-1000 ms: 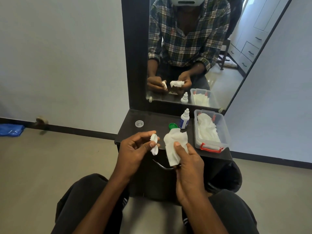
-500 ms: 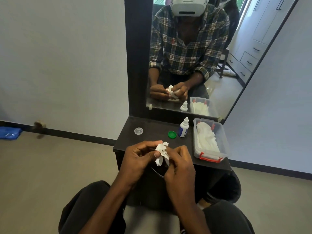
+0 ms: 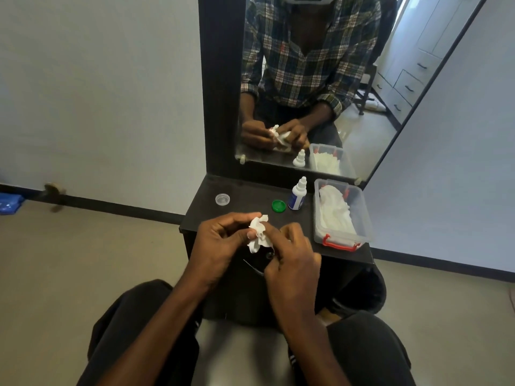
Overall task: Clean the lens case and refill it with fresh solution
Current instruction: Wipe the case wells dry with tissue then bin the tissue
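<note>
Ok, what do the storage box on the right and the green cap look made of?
Storage box: clear, glossy plastic by the look, white tissues showing through its walls, red latch. Green cap: opaque plastic, probably, with an even colour and a ridged-looking rim.

Both hands are meeting over the near edge of the dresser top (image 3: 342, 253), the left hand (image 3: 220, 246) lying left of the right hand (image 3: 292, 254). A crumpled tissue (image 3: 258, 232) is sitting between them, pinched by the fingers of both; the lens case inside it is hidden. Behind the hands, a loose cap (image 3: 278, 205) is lying on the top, with the solution bottle (image 3: 297, 194) standing upright just beside it on the right. A clear cap (image 3: 222, 199) is lying well apart to the left. A lidless container (image 3: 362, 215) is occupying the right side, holding more tissues (image 3: 335, 213). The mirror (image 3: 362, 79) is standing behind everything.
</note>
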